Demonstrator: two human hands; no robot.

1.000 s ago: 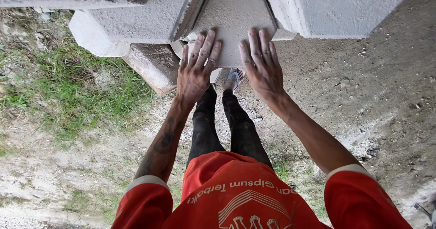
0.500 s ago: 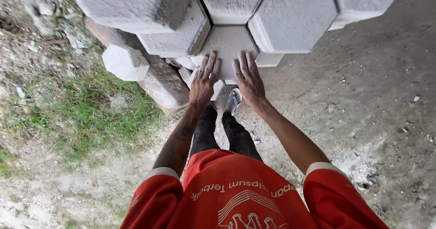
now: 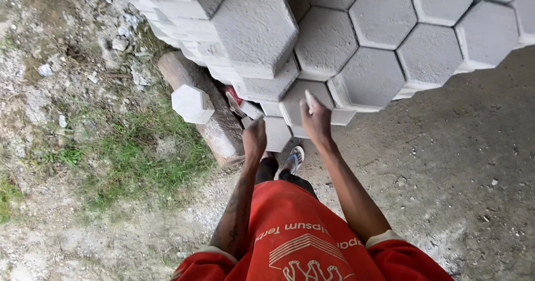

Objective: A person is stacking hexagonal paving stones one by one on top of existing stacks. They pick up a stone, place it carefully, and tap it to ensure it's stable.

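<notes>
The grey hexagonal paver (image 3: 312,105) sits low in the stack, just in front of the person's feet, and both hands are at it. The right hand (image 3: 316,119) lies on its face with fingers reaching up, pressed flat rather than curled round anything, probably because the block is too wide and heavy for one hand. The left hand (image 3: 254,137) is beside it at a lower white block (image 3: 277,133), fingers bent at its edge; whether they close on it cannot be told. Above the hands more pavers (image 3: 368,77) lie packed edge to edge, their shape letting them nest tightly. Left of the left hand a log (image 3: 206,111) lies on the ground against the stack with one loose paver (image 3: 192,103) on it, and beyond that is grass (image 3: 134,164).
</notes>
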